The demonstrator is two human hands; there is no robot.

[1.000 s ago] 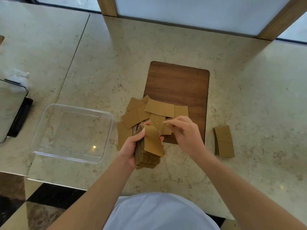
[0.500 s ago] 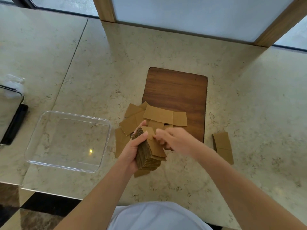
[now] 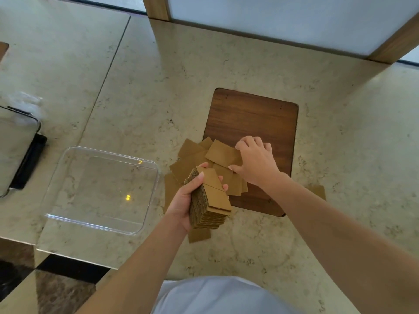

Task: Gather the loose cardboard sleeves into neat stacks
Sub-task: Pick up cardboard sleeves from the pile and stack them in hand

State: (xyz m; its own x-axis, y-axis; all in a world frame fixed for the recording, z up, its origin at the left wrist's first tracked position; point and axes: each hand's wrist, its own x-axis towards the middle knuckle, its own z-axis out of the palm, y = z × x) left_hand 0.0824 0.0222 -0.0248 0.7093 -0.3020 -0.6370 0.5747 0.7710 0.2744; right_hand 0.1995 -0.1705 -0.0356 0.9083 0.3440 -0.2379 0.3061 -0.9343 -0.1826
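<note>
My left hand (image 3: 183, 200) grips a thick stack of brown cardboard sleeves (image 3: 210, 200), held above the counter with its thumb on top. Behind it, several loose sleeves (image 3: 192, 155) lie scattered over the near left corner of a dark wooden board (image 3: 254, 116). My right hand (image 3: 255, 162) reaches over the pile; its fingers curl on the right edge of the top loose sleeve (image 3: 221, 152), thumb at the near edge. Another sleeve (image 3: 199, 234) lies on the counter under the stack. A small separate pile (image 3: 318, 191) peeks out behind my right forearm.
A clear plastic tray (image 3: 99, 186) sits on the marble counter (image 3: 158, 87) to the left. At the far left edge stands a metal-rimmed container (image 3: 15, 146) on a black base. A wood-framed window panel (image 3: 294, 19) rises behind.
My right hand let go of the sleeve it laid on the stack and moved away to the loose pile on the board. The stack in my left hand stayed roughly in place.
</note>
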